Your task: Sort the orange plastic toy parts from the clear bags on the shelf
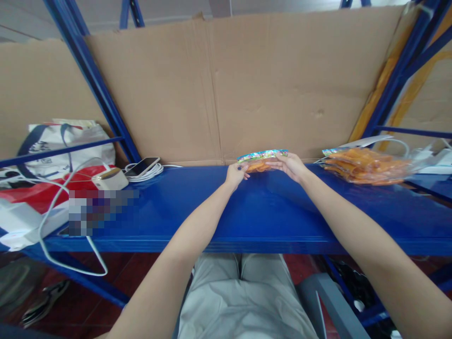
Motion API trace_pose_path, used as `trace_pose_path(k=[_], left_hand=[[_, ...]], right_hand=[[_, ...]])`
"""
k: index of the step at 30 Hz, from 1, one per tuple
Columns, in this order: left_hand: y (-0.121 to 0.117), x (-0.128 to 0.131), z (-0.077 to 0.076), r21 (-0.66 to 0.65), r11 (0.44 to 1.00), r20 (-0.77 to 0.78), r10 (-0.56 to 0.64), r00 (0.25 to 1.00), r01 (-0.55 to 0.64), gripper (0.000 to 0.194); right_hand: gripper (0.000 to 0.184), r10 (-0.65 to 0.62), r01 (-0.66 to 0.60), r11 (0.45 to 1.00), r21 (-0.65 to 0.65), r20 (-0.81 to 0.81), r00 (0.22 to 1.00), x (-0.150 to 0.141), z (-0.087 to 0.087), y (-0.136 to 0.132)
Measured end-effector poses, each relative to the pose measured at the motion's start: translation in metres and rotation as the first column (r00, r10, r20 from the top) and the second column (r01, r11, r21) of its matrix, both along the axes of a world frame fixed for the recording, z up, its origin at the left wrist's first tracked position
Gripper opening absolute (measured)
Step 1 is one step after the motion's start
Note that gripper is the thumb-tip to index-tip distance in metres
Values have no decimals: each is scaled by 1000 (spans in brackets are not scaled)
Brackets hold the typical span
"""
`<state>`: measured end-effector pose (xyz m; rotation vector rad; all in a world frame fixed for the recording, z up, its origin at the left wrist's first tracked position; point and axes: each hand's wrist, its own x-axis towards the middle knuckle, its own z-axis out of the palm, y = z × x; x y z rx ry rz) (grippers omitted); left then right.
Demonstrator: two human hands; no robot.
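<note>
Both my hands grip one plastic packet (260, 164) with orange contents and a colourful printed top strip, just above the far side of the blue shelf (268, 212). My left hand (237, 175) pinches its left end, thumb and fingers pressed together. At the right end, my right hand (290, 165) has its fingers closed on the upper edge. The packet lies roughly level, its printed strip away from me. To the right rests a pile of similar orange packets (367, 165) in clear plastic. What exactly the orange contents are is too small to tell.
On the left lie a phone (143, 167) on a coiled white cable, a white box-shaped device (110, 179), a red bag (38, 188) and a white cloth bag (77, 143). Cardboard (275, 84) stands behind the shelf, between blue metal posts (102, 89).
</note>
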<state>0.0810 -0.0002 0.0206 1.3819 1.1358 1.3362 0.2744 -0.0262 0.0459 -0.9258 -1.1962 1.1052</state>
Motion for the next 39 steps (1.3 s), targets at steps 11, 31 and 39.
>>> trace_pose_path(k=[11,31,39], left_hand=[[10,1,2,41,998,227,-63,972,55,24],[-1,4,0,-49,989,248,-122,961,139,15],[-2,4,6,-19,995,241,-94,966,101,23]], right_hand=[[9,-17,5,997,82,141,990,0,-3,1],[23,44,-56,993,105,117,992,3,-2,-2],[21,-31,11,996,85,241,970,-2,-4,-1]])
